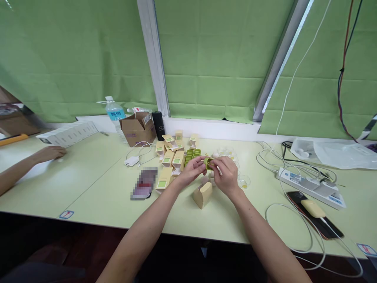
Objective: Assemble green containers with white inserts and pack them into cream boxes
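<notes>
My left hand (192,171) pinches a small green container (208,163), hollow on the side that faces me. My right hand (226,175) is closed at its right edge, thumb and fingers pressed together there; whether a smaller part is between them I cannot make out. Just below stands a folded beige carton (203,195), tilted slightly. Behind my left hand sit several more green containers (193,153) in a cluster. Clear round plastic cases (244,181) with yellow marks lie beyond and beside my right hand.
Several beige boxes (167,158) pile up left of my hands, near a blurred-out phone-shaped object (144,183). Behind are a cardboard box (138,131), black flask (158,125) and water bottle (115,114). Right: power strip (310,188), cables, phone (330,230). Another person's hand (50,153) rests far left.
</notes>
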The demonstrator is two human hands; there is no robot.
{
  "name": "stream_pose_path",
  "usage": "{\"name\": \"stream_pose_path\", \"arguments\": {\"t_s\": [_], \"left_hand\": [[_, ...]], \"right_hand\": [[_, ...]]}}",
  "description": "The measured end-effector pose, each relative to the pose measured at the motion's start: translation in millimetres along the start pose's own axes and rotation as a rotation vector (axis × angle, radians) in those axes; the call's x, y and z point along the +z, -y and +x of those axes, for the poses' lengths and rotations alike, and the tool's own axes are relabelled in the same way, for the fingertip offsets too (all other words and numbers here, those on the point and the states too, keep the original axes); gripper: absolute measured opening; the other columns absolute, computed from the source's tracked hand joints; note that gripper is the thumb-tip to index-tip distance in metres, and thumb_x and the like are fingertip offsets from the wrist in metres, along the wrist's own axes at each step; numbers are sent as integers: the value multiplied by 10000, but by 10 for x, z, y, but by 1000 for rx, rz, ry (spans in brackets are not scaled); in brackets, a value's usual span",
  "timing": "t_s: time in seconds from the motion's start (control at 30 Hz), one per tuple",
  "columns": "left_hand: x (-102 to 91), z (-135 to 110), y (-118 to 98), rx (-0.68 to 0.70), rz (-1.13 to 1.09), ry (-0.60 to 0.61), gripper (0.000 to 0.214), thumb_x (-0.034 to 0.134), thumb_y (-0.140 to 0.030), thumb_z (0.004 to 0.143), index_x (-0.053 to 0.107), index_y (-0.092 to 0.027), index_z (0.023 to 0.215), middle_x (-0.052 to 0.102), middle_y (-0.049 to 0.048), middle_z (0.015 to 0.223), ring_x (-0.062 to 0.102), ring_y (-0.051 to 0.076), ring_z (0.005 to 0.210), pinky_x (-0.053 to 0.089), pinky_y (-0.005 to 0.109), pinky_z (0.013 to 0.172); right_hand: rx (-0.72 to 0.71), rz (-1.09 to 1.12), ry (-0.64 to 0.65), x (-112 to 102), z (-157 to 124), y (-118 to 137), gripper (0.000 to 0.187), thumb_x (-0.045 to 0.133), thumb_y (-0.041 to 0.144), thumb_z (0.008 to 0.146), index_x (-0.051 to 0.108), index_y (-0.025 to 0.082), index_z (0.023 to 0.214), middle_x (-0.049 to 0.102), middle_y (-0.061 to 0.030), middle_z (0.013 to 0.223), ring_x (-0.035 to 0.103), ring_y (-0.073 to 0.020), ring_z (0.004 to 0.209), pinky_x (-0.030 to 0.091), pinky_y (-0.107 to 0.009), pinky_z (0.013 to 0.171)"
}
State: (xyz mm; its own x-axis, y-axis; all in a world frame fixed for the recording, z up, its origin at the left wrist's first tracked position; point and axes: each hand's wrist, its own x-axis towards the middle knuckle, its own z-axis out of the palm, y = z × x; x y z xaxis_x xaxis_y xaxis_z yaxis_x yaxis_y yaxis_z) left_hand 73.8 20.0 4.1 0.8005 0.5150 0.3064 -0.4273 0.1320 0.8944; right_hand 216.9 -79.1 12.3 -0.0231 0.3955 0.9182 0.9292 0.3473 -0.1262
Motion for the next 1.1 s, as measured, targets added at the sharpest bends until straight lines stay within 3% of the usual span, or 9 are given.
{"name": "stream_pose_path", "arguments": {"t_s": [0.43,0.73,0.9,1.1], "left_hand": [[-75,0,38,8,145,0,553,857,-471,745,638,-157,1143,656,63,911,579,139,783,449,273,724],[-41,5,21,-9,58,12,514,880,-441,726,664,-148,1090,649,60,909,587,137,782,458,262,704],[-2,0,1,-13,-89,-4,500,891,-442,714,681,-143,1054,638,51,876,573,126,752,464,267,687],[8,-5,-31,-6,-212,-36,497,903,-418,705,669,-149,1052,654,50,927,600,123,757,476,266,699]], "right_hand": [[-11,-46,79,-12,-10,-25,229,516,181,973,721,242,891,675,-53,757,564,-198,713,431,-342,646],[13,-22,43,34,-54,-43,218,555,220,979,746,251,880,666,-18,654,586,-148,595,415,-296,584],[54,118,8,-8,-59,-61,134,613,245,944,731,262,1006,737,-43,804,630,-162,613,500,-312,585],[17,133,-28,-30,-84,-62,165,672,279,905,726,279,1061,719,-108,1029,693,-254,915,603,-402,708]]}}
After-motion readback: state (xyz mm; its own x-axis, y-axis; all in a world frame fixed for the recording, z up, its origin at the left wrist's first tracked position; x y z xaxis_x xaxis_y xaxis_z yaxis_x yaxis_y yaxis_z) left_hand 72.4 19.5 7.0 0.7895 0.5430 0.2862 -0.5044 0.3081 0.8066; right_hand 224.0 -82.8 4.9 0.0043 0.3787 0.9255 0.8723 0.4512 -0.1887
